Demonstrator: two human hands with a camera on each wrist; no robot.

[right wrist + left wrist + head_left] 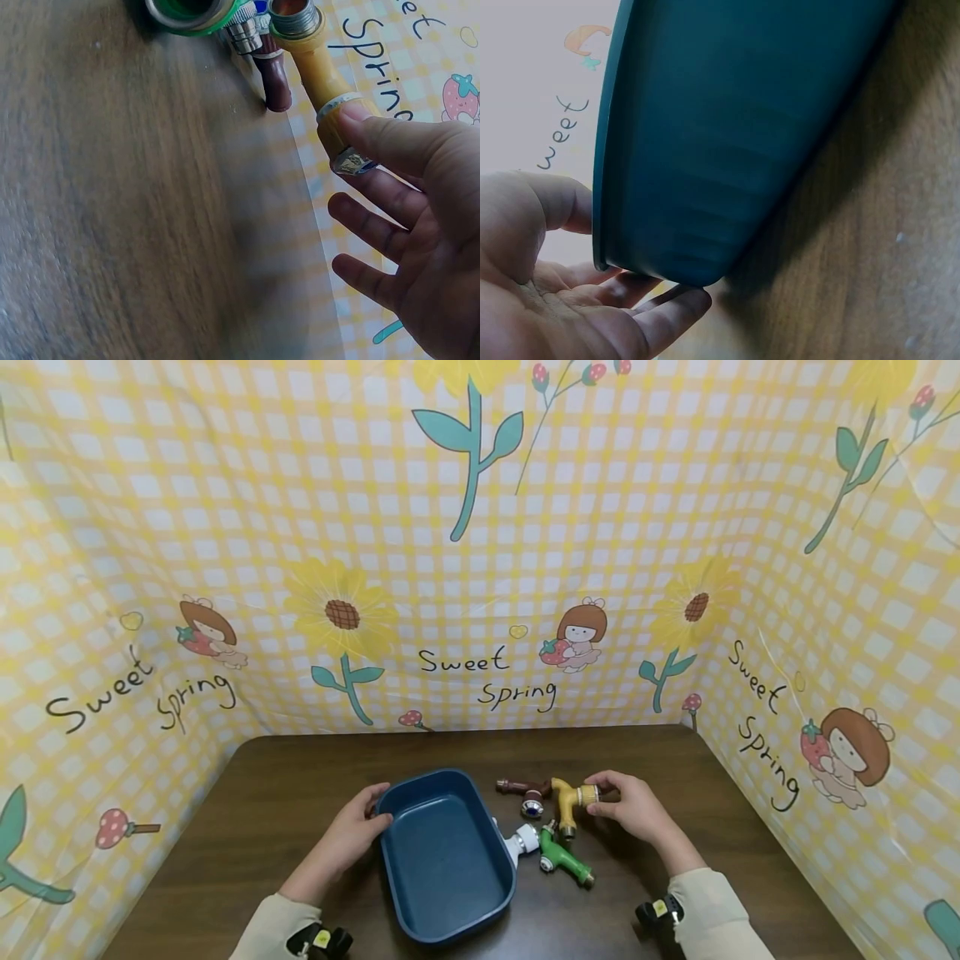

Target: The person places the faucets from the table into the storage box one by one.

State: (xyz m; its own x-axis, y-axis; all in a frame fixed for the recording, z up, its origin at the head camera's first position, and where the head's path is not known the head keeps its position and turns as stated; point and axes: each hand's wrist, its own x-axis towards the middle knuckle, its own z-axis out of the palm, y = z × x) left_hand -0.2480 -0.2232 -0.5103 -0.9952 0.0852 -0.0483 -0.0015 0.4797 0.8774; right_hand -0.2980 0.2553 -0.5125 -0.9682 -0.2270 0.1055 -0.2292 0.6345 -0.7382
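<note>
Pinching yellow tap (568, 799) by its right end in right grip (634, 808); holding blue basin (450, 860) by far-left corner in left grip (351, 828).

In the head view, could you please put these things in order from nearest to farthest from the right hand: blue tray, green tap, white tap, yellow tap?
1. Yellow tap: held by the right hand.
2. Green tap: to the hand's left, nearer the person than the yellow tap.
3. White tap: farther left, at the tray's right side.
4. Blue tray: farthest left.
</note>
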